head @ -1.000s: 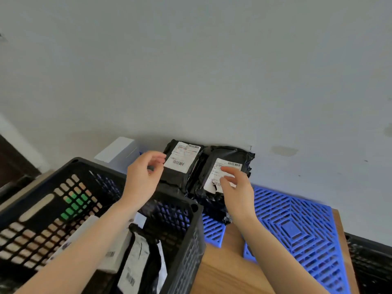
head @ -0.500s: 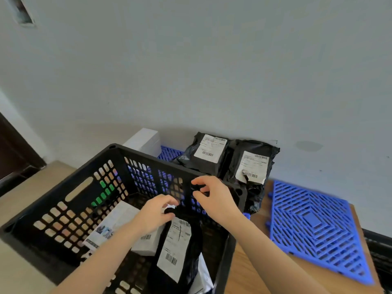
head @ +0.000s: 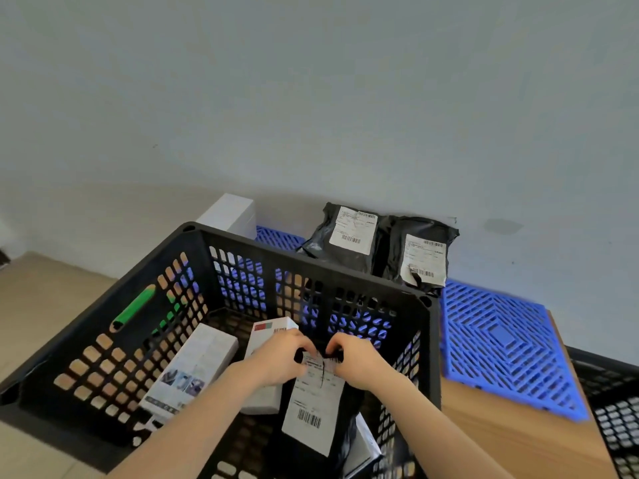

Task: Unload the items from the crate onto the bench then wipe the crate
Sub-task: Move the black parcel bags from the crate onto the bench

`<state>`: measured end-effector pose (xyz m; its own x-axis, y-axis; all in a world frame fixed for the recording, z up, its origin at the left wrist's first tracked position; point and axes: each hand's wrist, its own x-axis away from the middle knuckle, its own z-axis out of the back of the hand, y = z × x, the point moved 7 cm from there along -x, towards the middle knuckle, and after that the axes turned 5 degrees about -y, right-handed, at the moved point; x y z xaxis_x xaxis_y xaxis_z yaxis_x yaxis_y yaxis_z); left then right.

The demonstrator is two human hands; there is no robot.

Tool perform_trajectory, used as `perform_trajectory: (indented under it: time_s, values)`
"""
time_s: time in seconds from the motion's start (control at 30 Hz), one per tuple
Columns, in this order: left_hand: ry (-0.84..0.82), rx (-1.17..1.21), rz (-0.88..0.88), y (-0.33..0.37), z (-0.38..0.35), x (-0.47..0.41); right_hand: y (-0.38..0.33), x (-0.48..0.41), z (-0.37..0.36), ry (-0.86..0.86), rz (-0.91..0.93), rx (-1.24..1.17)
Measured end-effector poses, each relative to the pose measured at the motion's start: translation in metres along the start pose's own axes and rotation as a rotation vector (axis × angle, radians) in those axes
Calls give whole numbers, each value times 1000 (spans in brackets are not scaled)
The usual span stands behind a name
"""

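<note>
Inside the crate (head: 304, 259), toward its right wall, a black parcel (head: 313, 406) with a white shipping label stands on end. The left hand (head: 276, 357) and the right hand (head: 359, 361) meet at its top edge, the fingers of both curled and pinching the bunched plastic. A two-handed hold at the top looks suited to drawing a limp bag straight up past the rim without snagging it on the mesh walls.

To the left of that parcel in the crate lie two white boxes: a long box (head: 193, 364) flat on the floor and a shorter box (head: 268, 331), partly under the left hand. A third white item (head: 363, 444) peeks out beneath the parcel at the crate's near right corner, and what it is cannot be told.

Behind the crate, two unloaded parcels (head: 349, 236) lean side by side against the wall, labels facing out, probably propped upright to save room. One white carton (head: 231, 210) stands behind the crate's far left corner.

Right of the crate, a blue grid mat (head: 498, 344) lies on the wooden worktop (head: 501, 440). So I judge the unloading to be partway done, with at least three items left inside and no wiping cloth in view.
</note>
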<state>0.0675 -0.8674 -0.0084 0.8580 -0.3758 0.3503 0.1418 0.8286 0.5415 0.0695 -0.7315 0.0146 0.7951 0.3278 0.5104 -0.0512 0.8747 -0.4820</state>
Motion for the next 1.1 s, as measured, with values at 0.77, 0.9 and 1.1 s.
perform_trajectory:
  time_s: [0.77, 0.9, 1.1]
  values:
    - [351, 629, -30, 86, 50, 78, -1, 117, 142, 247, 368, -958]
    - [464, 611, -56, 122, 60, 84, 16, 132, 162, 244, 427, -1193]
    - [579, 448, -62, 163, 70, 83, 46, 149, 180, 321, 456, -1339]
